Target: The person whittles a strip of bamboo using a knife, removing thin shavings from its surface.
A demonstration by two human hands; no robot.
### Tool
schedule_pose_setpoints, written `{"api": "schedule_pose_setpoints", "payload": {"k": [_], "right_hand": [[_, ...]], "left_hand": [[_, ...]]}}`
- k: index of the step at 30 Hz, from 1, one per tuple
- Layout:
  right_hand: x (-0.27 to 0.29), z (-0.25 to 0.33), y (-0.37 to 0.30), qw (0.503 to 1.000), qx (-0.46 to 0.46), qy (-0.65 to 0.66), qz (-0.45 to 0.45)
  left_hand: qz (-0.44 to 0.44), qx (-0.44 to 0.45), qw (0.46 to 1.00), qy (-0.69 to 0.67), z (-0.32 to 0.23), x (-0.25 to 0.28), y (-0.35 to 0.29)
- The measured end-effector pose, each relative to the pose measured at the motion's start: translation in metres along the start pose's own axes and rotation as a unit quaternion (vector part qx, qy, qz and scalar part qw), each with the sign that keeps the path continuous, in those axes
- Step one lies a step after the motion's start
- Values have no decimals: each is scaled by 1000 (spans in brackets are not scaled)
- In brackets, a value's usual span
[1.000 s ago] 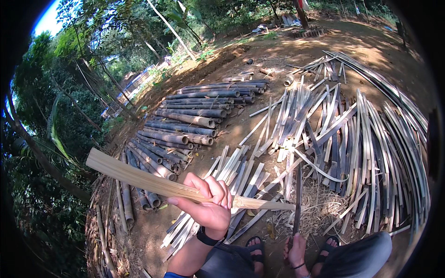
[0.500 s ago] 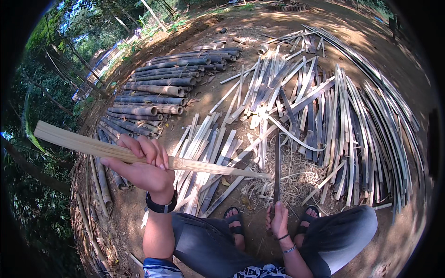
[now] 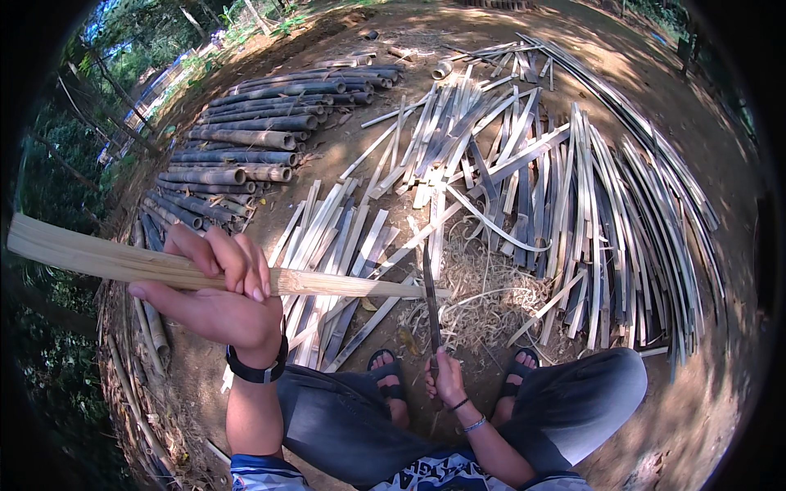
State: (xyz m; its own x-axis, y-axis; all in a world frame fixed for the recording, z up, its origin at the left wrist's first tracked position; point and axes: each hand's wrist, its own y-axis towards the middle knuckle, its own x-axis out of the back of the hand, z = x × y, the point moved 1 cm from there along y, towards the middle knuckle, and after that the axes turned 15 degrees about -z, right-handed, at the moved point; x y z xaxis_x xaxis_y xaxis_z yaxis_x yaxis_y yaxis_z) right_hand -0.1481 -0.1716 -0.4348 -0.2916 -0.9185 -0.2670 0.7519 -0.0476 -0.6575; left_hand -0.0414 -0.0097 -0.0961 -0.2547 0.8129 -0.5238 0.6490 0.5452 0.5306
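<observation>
My left hand point(image 3: 221, 278) is closed round a pale split bamboo strip point(image 3: 336, 284), thumb beneath and fingers over the top. The strip runs roughly level from the far left toward the middle, where its thinner end passes behind a long dark knife point(image 3: 430, 299). My right hand point(image 3: 446, 378) grips the knife's handle low in the middle, with the blade pointing up and away from me. Blade and strip cross near the strip's right end; whether they touch I cannot tell.
Curly bamboo shavings point(image 3: 487, 303) litter the ground before my sandalled feet. Split strips point(image 3: 606, 229) lie fanned out at right, with another heap point(image 3: 336, 245) behind my left hand. Whole bamboo poles point(image 3: 254, 139) are stacked at the far left. Trees point(image 3: 57, 164) line the left edge.
The view has shifted, so the scene sits further left. The knife has tilted, its tip now leaning left, and it crosses the strip closer to its end. Both hands keep their holds.
</observation>
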Motion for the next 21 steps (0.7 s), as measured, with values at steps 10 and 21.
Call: {"api": "schedule_pose_setpoints", "payload": {"k": [10,21], "right_hand": [[0,10,-8,992,125,-28,-21],[5,63,-41,986,153,55,-27]], "left_hand": [[-15,17,1000,13,2,-4,-5],[-61,51,995,52,1,-23,-18]]}}
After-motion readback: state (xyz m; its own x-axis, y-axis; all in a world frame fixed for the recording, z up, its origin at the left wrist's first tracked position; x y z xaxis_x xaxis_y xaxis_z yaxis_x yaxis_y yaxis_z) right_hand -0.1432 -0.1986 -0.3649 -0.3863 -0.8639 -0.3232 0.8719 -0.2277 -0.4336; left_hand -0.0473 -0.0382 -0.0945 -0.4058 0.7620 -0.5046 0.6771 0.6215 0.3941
